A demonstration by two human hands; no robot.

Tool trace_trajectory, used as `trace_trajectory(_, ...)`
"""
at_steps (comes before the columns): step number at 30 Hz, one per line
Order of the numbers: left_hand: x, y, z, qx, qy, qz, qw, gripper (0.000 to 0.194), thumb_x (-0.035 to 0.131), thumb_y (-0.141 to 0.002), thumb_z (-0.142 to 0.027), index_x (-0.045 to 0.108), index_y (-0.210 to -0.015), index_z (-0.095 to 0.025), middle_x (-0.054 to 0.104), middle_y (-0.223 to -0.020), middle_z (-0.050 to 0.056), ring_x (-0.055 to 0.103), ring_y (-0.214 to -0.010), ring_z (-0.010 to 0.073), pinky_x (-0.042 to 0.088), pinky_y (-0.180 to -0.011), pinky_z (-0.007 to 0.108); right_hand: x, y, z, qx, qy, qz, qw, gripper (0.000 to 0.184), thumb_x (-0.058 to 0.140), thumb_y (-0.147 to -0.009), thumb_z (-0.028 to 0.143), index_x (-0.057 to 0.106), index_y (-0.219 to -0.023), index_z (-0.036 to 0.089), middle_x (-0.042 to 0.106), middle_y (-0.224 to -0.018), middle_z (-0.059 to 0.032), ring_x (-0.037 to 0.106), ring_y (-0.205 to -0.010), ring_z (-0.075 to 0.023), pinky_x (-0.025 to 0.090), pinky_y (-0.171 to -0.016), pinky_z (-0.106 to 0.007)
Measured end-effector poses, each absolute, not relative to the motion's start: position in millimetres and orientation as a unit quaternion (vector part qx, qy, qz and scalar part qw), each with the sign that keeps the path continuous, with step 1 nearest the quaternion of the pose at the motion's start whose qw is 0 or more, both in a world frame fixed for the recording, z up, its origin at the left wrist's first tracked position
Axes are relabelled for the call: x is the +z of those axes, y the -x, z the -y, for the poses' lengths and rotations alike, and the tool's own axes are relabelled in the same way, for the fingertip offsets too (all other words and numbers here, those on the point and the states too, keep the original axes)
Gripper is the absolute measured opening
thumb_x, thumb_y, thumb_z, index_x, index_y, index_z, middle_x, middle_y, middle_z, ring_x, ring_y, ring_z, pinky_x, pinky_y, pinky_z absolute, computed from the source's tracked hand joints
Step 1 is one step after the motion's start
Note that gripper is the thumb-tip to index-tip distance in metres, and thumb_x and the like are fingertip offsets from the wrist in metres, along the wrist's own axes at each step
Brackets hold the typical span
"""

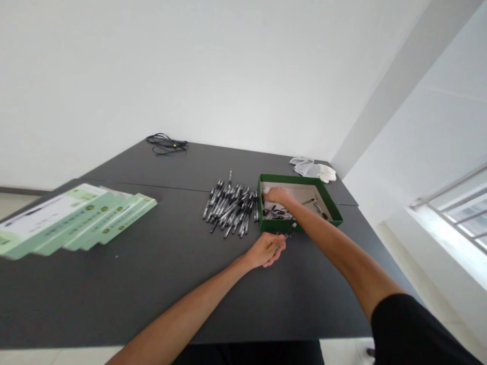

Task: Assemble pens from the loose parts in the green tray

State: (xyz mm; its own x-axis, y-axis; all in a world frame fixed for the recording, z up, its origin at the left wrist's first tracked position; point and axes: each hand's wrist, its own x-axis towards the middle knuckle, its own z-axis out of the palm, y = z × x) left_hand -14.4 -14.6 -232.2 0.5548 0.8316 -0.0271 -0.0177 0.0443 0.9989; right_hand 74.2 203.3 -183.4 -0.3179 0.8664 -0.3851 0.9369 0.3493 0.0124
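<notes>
My left hand [268, 249] is closed around a pen [291, 229] with a dark end, just in front of a green box [300, 178]. My right hand [277, 194] reaches into the box at its left end, fingers curled down near the side wall; what they grip, if anything, is hidden. Several loose pens [277, 213] lie in the box by its front wall, and a few more [319, 207] rest toward its right side. Left of the box, a big heap of clear and black pens [230, 207] is spread on the dark table [171, 289].
A fanned stack of pale green and white boxes [87, 215] lies at the left. A coiled black cable [167, 143] sits near the back edge. White gloves [323, 172] are behind the green box, close to the wall.
</notes>
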Motion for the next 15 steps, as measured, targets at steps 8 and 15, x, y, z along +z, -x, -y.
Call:
trace_trajectory(8, -231.2, 14.2, 14.4, 0.325, -0.607, -0.333, 0.644, 0.07, 0.041, -0.088, -0.085, 0.046, -0.069, -0.019, 0.044, -0.042, -0.007, 0.037, -0.026, 0.006, 0.022, -0.028, 0.016, -182.8, -94.1, -213.2, -0.092, -0.573, -0.798, 0.165, 0.039, 0.066, -0.098, 0.038, 0.063, -0.128, 0.014, 0.065, -0.128, -0.0112, 0.067, -0.108, -0.0247, 0.059, -0.091, -0.044)
trace_trajectory(15, -230.7, 14.7, 15.1, 0.32, -0.606, -0.339, 0.644, 0.07, 0.04, -0.088, -0.086, 0.047, -0.069, -0.019, 0.043, -0.043, -0.007, 0.037, -0.027, 0.0064, 0.023, -0.028, 0.017, -170.0, -116.1, -197.9, -0.036, -0.398, -0.912, 0.086, 0.04, 0.051, -0.104, 0.021, 0.056, -0.144, 0.017, 0.056, -0.146, -0.0148, 0.052, -0.135, -0.0251, 0.041, -0.112, -0.039)
